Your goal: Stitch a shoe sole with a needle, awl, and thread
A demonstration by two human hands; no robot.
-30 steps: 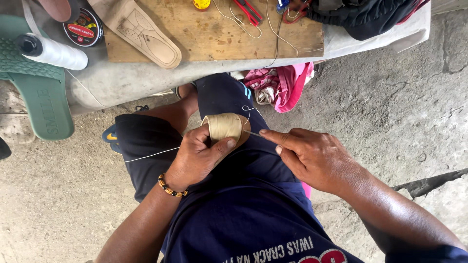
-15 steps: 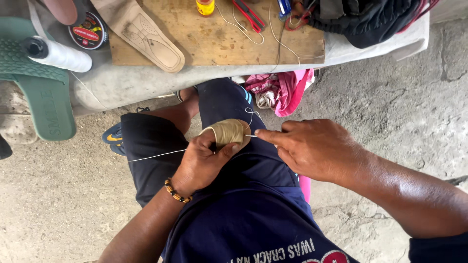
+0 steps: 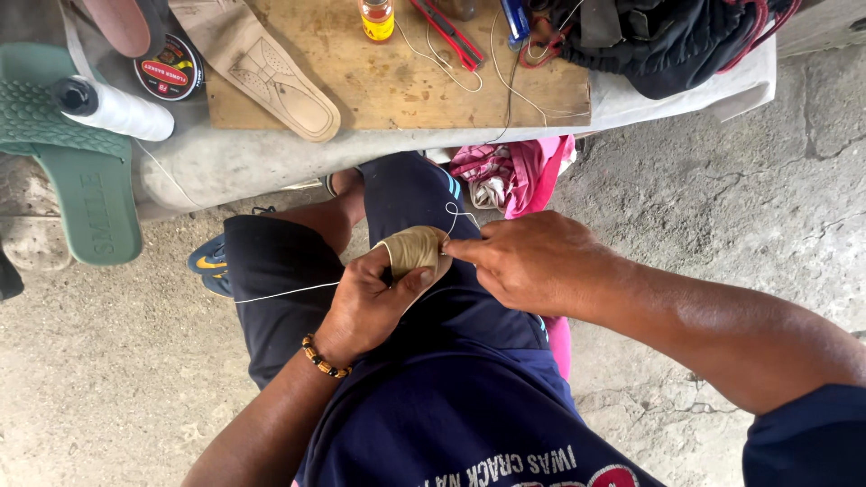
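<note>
1. Rough concrete ground (image 3: 740,225) is spreading beneath us as we are sitting at a low table (image 3: 271,158) covered in grey cloth, a wooden board (image 3: 388,81) lying on top of it.

2. Across that board, a tan shoe insole (image 3: 262,68), a small yellow bottle (image 3: 376,18) and red-handled pliers (image 3: 448,34) are resting; a white spool of thread (image 3: 117,108) and a round black tin (image 3: 169,68) are sitting beside it, with a green sandal (image 3: 81,189) hanging off the table's edge.

3. We are judging the work to be at the thread-handling stage: thread is being drawn from or wound onto a ball, though we cannot tell which.

4. Our left hand (image 3: 370,302), a beaded bracelet (image 3: 323,358) at its wrist, is closing around the tan ball of thread (image 3: 413,250), thumb pressing its side, holding it above our lap.

5. Our right hand (image 3: 532,261) is curling shut, its fingertips (image 3: 456,252) pinching the thread end (image 3: 462,214) just beside the ball.

6. One pale strand (image 3: 280,291) is running left from the ball across our dark shorts (image 3: 271,289).

7. We are judging that the next move is calling for steady tension, the ball gripped firmly while the pinch is guiding the loose loop without tangling.
</note>
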